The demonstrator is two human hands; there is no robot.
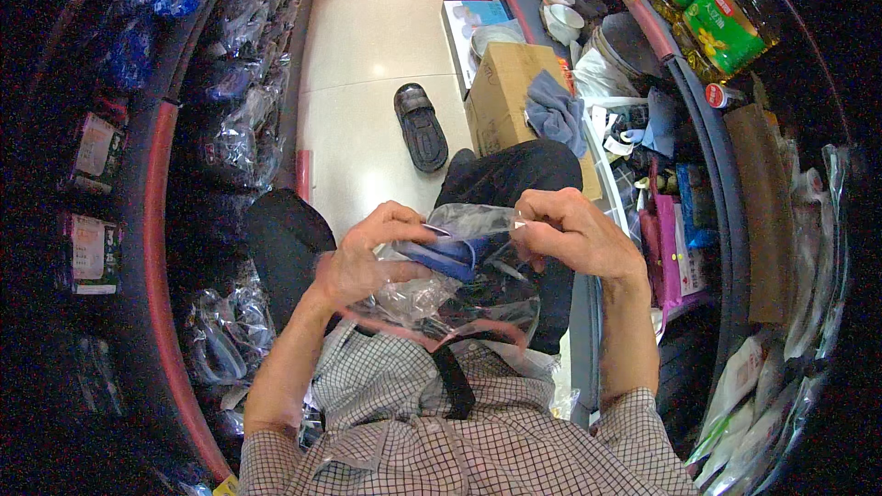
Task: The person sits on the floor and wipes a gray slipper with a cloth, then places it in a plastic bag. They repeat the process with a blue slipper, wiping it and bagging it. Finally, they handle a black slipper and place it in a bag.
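Note:
My left hand (372,255) grips a blue slipper (444,258) by one end, together with part of a clear plastic bag (475,217). The bag hangs over my lap, and its film lies over and around the slipper. With thumb and fingers my right hand (572,231) pinches the bag's upper right edge. How far the slipper sits inside the bag cannot be told. One black sandal (420,127) lies on the floor beyond my knees.
Shelves of plastic-wrapped footwear (241,131) run along the left. At the right are a cardboard box (513,93) with a blue-grey cloth (555,114) on it, stacked bowls (561,21), a white basket (606,172) and oil bottles (723,27) on a shelf. Pale floor tiles (372,34) lie between.

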